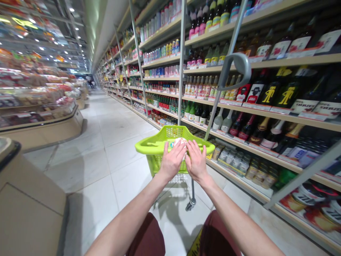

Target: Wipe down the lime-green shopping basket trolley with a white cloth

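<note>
Both of my hands reach forward, palms down, over the near rim of a bright green shopping basket (pixel 156 161). Under the fingers of my left hand (pixel 173 158) is a crumpled whitish-pink thing (pixel 181 141), perhaps a tissue or wipe. My right hand (pixel 196 160) presses against it from the other side, its fingertips close to those of the left. More of the white thing shows in the gap between the hands; the rest is hidden beneath them. The basket sits on a wheeled cart, with one grey caster (pixel 190 203) in sight.
Long shelves of bottles (pixel 275 94) and cans run along the right. A grey loop handle (pixel 246 69) stands up before them. On the left are a display counter (pixel 48 129) and a nearer counter corner (pixel 29 199). The tiled aisle (pixel 93 138) leads to distant people.
</note>
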`<state>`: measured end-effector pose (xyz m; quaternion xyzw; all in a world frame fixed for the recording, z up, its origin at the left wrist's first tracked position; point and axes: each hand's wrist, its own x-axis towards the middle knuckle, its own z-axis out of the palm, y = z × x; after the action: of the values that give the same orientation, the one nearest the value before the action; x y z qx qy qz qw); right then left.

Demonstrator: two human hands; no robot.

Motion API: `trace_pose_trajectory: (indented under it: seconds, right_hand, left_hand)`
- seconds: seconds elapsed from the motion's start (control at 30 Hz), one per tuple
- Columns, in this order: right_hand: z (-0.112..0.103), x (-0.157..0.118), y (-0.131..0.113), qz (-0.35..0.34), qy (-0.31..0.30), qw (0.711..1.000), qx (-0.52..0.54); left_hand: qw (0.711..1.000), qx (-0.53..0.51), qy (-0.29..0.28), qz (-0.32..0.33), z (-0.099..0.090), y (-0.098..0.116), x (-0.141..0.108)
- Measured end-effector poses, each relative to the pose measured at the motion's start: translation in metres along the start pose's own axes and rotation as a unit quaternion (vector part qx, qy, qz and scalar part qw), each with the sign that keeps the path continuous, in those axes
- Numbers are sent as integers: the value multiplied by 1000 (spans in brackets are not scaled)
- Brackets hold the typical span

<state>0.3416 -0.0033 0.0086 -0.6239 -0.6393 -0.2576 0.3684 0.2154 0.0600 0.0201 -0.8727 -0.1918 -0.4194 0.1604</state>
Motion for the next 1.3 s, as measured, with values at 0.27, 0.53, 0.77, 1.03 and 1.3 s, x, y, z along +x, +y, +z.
trace_pose_trajectory:
  seconds: [0.27, 0.53, 0.77, 1.03, 1.3]
  right_hand:
    - [2, -1, -8, 10, -12, 998, 67]
    - [-5, 12, -43, 93, -33, 914, 395]
    - [-3, 18, -41, 118, 48, 920, 371]
    - [-6, 21, -24, -41, -43, 993, 97]
    - [-30, -6, 75, 62, 35, 997, 6]
  left_hand:
    - [987, 1, 2, -160, -25, -50, -26]
    - [947, -219, 99, -215, -22, 19, 4]
    - [946, -265, 6, -189, -18, 17, -4]
    - [976, -10, -90, -198, -33, -44, -12]
    - [967, 26, -146, -208, -31, -68, -26]
